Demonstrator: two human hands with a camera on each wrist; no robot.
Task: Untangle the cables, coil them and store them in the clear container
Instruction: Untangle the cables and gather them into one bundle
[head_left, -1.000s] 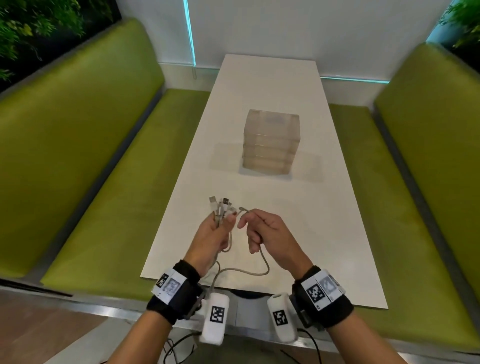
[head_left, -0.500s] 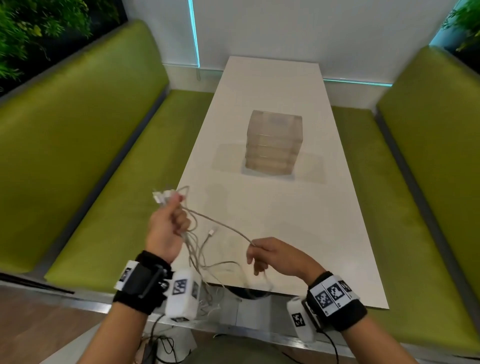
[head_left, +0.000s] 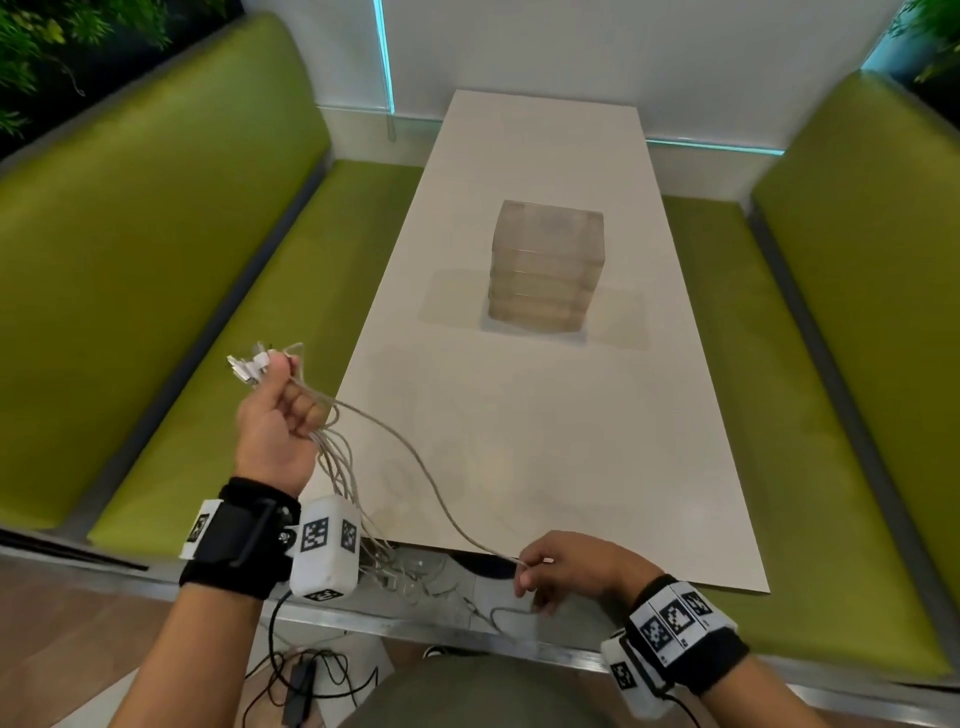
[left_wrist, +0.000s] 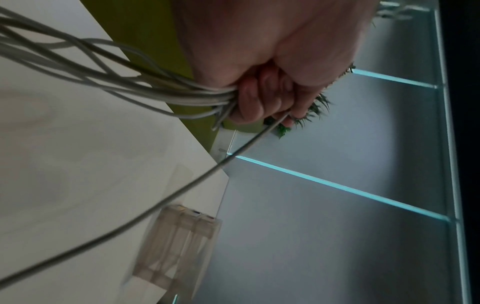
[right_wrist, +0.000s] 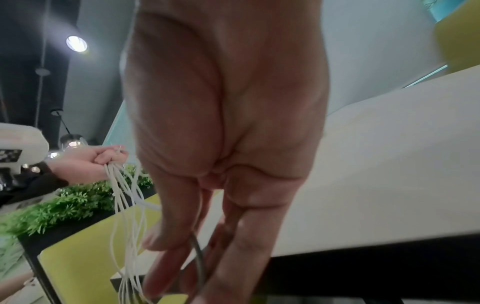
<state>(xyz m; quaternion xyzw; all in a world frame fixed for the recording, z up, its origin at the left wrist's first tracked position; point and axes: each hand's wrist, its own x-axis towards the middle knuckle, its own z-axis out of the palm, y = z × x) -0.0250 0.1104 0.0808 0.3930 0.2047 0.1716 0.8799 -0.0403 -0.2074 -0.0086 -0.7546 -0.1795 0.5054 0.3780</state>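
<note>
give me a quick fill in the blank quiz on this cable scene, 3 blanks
1. The bunch of thin white cables is gripped in the person's ____ hand.
2. The right hand pinches a single grey cable near the table's ____ edge.
3. The clear plastic container stands on the white ____, untouched.

Missing words: left; near; table

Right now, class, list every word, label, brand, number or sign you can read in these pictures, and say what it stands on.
No readable words, brands or numbers appear in any view.
Black-and-white square code markers, no letters: on the left wristband, the left wrist camera, and the right wristband.
Clear container: no label visible.
Cables: no print legible.
</note>
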